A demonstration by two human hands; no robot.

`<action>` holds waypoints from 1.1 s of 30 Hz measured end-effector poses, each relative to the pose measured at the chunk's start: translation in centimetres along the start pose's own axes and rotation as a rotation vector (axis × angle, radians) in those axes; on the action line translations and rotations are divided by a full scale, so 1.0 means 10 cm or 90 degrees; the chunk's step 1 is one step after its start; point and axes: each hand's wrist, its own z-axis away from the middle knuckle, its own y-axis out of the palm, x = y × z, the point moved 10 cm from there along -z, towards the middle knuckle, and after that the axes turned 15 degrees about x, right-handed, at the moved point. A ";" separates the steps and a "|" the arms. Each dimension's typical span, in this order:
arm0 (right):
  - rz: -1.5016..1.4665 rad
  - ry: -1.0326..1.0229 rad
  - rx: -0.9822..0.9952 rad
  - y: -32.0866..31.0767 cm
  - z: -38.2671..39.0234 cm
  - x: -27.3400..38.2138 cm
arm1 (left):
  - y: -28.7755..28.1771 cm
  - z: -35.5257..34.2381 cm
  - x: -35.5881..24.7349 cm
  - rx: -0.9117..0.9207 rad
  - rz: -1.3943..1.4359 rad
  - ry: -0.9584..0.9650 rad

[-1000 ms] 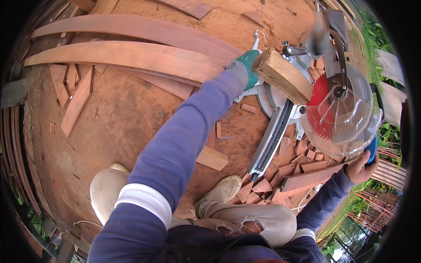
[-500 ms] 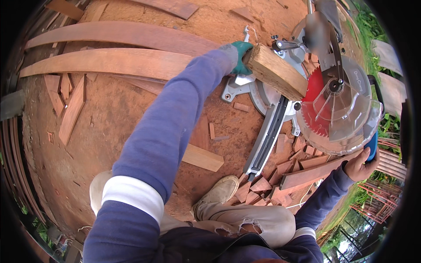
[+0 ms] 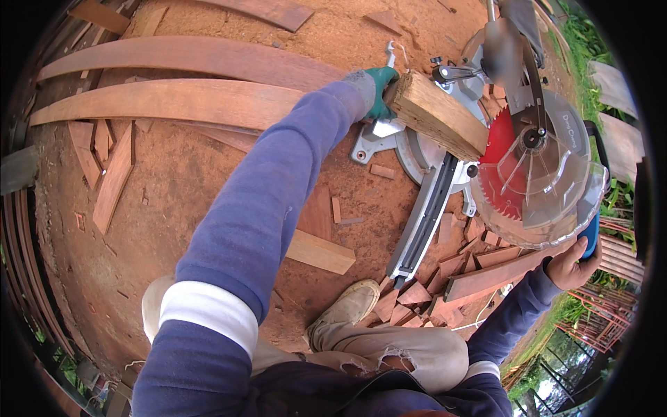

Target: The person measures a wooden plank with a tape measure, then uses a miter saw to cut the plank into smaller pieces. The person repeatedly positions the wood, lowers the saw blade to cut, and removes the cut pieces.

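Observation:
A miter saw (image 3: pixel 531 139) with a red toothed blade (image 3: pixel 501 184) and a clear guard stands at the right, its head raised. On its base (image 3: pixel 418 154) lies a thick wood block (image 3: pixel 439 115), one end close to the blade. My left hand (image 3: pixel 380 92), in a green and grey glove, is closed on the block's left end; its fingertips are partly hidden. My bare right hand (image 3: pixel 575 265) grips the blue saw handle (image 3: pixel 591 236) at the right, low beside the guard. A dark slotted arm (image 3: pixel 420 222) of the base points toward me.
Two long curved boards (image 3: pixel 174 97) stretch across the left. Offcuts (image 3: pixel 417 295) lie heaped near my shoe (image 3: pixel 351 302), with a longer plank (image 3: pixel 486 274) across them. A pale board (image 3: pixel 323 252) rests on the reddish dirt floor (image 3: pixel 180 160). Red metal racks (image 3: pixel 597 320) stand at the far right.
Almost nothing differs. The view has shifted very slightly; both hands, the block and the saw keep their places.

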 end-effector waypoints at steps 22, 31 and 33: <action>0.007 -0.010 -0.005 0.00 0.00 0.07 | 0.31 0.20 -0.14 -0.146 -0.152 -0.003; 0.019 -0.009 -0.015 0.00 -0.02 0.06 | 0.31 0.21 -0.09 -0.151 -0.230 -0.053; 0.029 -0.002 -0.016 -0.01 -0.02 0.05 | 0.29 0.21 -0.08 -0.136 -0.215 -0.066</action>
